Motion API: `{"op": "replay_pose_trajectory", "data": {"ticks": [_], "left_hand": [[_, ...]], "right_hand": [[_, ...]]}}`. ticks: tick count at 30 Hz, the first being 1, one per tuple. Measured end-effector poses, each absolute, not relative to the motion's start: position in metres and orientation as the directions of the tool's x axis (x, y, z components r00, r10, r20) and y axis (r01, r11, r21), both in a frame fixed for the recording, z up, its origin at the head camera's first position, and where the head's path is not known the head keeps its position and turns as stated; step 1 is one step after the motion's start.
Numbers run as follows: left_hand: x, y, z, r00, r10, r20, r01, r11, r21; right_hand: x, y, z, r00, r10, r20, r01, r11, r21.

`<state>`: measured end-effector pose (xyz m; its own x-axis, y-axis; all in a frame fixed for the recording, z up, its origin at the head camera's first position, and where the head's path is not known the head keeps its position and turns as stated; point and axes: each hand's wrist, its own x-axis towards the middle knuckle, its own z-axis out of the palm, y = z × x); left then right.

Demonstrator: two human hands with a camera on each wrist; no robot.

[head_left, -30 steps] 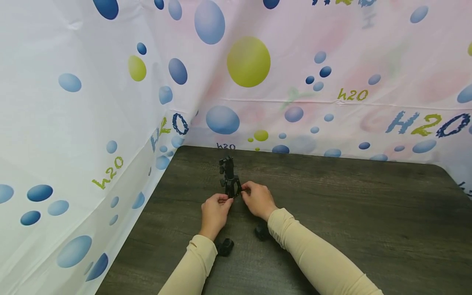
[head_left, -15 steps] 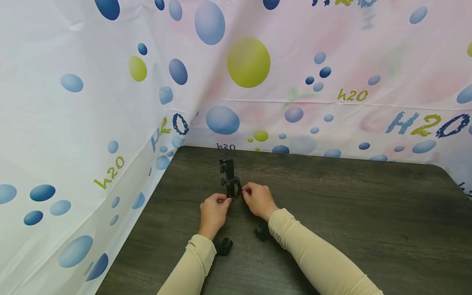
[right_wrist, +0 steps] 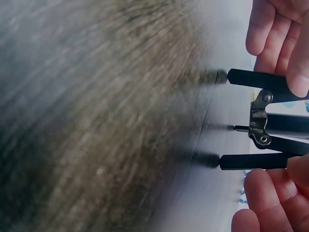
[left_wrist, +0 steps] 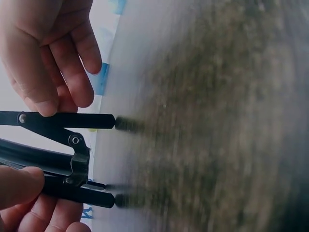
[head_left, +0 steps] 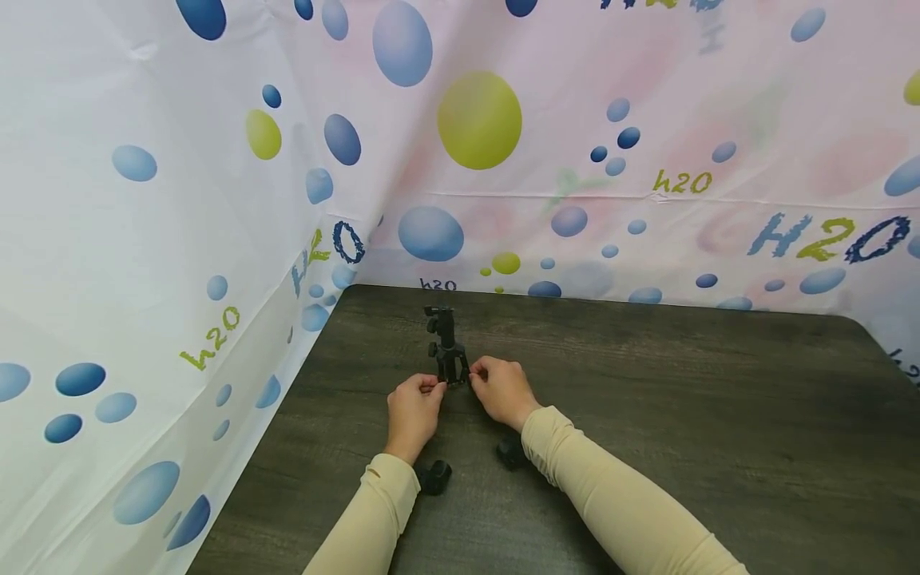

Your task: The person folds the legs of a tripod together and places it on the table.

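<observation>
A small black tripod (head_left: pixel 446 327) stands upright on the dark wooden table, its legs downward and a clamp-like top with knobs on its left side. My left hand (head_left: pixel 415 411) pinches the near left leg (left_wrist: pixel 79 195) between thumb and fingers. On the other side, my right hand (head_left: pixel 505 391) holds the right leg (left_wrist: pixel 91 121), thumb in front and fingers behind. A metal spreader bracket (right_wrist: pixel 259 118) joins the legs, and a thinner third leg tip (right_wrist: pixel 241 128) shows between them. The tripod's upper part falls outside both wrist views.
Black wrist devices (head_left: pixel 435 477) sit by my sleeves, near the table surface. White sheeting (head_left: pixel 575 176) with blue and green dots rises behind the table (head_left: pixel 683 415) and along its left side. The table extends far to the right.
My left hand has shifted slightly left along with its leg, while my right hand stays at the right leg. The head view has drifted a little.
</observation>
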<state>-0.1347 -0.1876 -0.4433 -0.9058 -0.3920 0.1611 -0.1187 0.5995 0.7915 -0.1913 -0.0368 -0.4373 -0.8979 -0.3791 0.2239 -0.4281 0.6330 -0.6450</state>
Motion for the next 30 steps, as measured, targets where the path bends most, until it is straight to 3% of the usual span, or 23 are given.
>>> {"op": "replay_pose_trajectory", "data": {"ticks": [30], "left_hand": [[-0.1382,-0.187,-0.4476,-0.897,-0.406,0.176,-0.119,0.605,0.787]], "right_hand": [[-0.1891,-0.0383,-0.4402,-0.894,-0.385,0.231,-0.436,0.626,-0.647]]}}
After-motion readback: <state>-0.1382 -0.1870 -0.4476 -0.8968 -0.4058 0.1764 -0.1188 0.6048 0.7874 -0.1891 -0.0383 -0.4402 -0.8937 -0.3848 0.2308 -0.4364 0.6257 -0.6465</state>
